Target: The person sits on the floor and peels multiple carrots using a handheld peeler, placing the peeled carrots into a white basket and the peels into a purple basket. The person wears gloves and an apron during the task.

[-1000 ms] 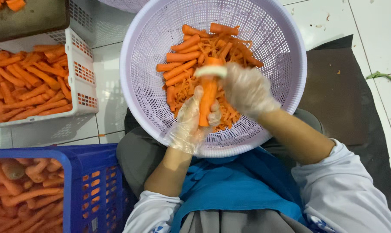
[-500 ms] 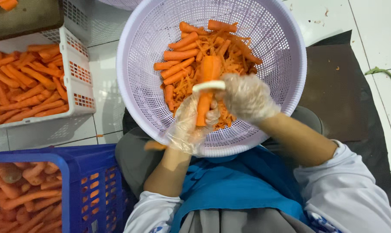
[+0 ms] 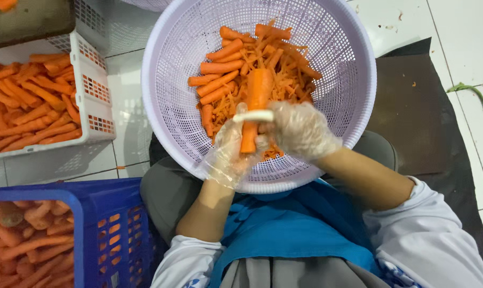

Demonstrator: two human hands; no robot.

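Orange and stiff, the carrot (image 3: pixel 254 106) stands nearly on end over the lavender basket (image 3: pixel 337 64), its lower part wrapped by the left hand (image 3: pixel 232 146), which is closed around it in a thin, crinkled clear plastic glove. The right hand (image 3: pixel 301 129), gloved the same way, is closed on a white peeler (image 3: pixel 253 116) that lies across the carrot, just above the left hand's grip.

The carrot looks firm and fairly light, with a tapering, smooth skin that is probably damp and slick against plastic film. A hold low on the shaft, well below the blade, seems the safest place for fingers. It should not bend, though a thin tip could snap.

Inside the basket, toward twelve o'clock from the hands, lie more peeled carrots (image 3: pixel 220 66) on a tangle of fine, soft peelings (image 3: pixel 289 85). The basket is round, rigid moulded plastic, pierced all over with small square holes.

At nine o'clock a white latticed crate (image 3: pixel 95 88) holds a heap of carrots, and at seven o'clock a blue crate (image 3: pixel 113 229) holds rougher, duller ones. The floor (image 3: pixel 460 32) is pale tile, with a dark mat (image 3: pixel 412 112) at three o'clock.
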